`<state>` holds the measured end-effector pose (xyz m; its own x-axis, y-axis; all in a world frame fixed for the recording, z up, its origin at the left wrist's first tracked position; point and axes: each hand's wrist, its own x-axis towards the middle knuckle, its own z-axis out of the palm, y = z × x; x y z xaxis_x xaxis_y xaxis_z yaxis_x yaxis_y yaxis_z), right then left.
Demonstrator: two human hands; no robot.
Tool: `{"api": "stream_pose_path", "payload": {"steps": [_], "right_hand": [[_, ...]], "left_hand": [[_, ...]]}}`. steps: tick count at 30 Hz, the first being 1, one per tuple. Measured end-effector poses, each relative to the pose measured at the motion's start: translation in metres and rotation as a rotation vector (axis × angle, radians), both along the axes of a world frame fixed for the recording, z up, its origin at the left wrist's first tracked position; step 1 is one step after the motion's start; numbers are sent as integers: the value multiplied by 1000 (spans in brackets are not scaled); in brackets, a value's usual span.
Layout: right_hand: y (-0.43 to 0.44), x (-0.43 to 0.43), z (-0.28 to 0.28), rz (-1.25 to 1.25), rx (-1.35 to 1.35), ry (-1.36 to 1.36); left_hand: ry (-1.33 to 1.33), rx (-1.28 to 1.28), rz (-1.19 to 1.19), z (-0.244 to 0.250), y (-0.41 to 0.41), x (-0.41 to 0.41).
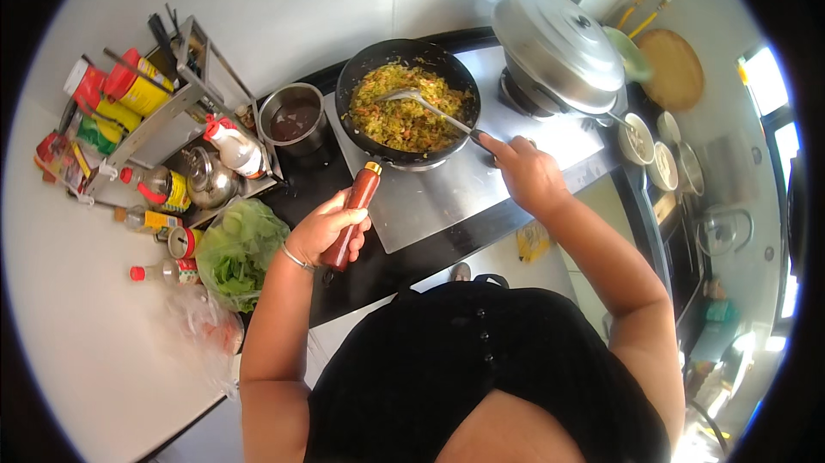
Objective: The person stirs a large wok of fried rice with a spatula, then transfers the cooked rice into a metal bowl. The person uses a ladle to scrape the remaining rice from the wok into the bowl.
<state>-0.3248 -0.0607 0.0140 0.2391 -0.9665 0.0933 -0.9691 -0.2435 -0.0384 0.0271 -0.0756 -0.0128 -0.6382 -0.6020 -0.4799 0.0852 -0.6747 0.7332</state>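
A dark wok (344, 116) stands on the stove at the centre, holding a chopped yellow-green and orange food mixture (403, 121). My left hand (329, 229) grips the wok's reddish-brown handle (362, 195), which has a gold-coloured collar towards the pan. In my right hand (525, 170) is the black grip of a metal spatula (445, 114). Its head rests among the food, and its shaft crosses the wok's right rim. A burner under the wok is mostly hidden.
Left of the wok stands a metal pot (291, 120) of dark liquid, near a condiment rack (151, 121) with bottles and a bag of leafy greens (242, 250). A large lidded pan (557, 51) sits on the right burner. Several bowls (637, 139) stand farther right.
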Motion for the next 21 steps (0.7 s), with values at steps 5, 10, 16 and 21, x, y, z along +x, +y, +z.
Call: {"api": "stream_pose_path", "payload": {"steps": [5, 10, 16, 21], "right_hand": [[-10, 12, -19, -98, 99, -85], [-6, 12, -20, -129, 174, -190], [25, 13, 32, -1, 279, -45], [17, 1, 2, 38, 26, -127]], "left_hand": [[-4, 3, 9, -1, 2, -1], [-31, -12, 27, -4, 4, -7], [-91, -106, 47, -5, 5, -4], [-285, -207, 212, 4, 10, -11]]}}
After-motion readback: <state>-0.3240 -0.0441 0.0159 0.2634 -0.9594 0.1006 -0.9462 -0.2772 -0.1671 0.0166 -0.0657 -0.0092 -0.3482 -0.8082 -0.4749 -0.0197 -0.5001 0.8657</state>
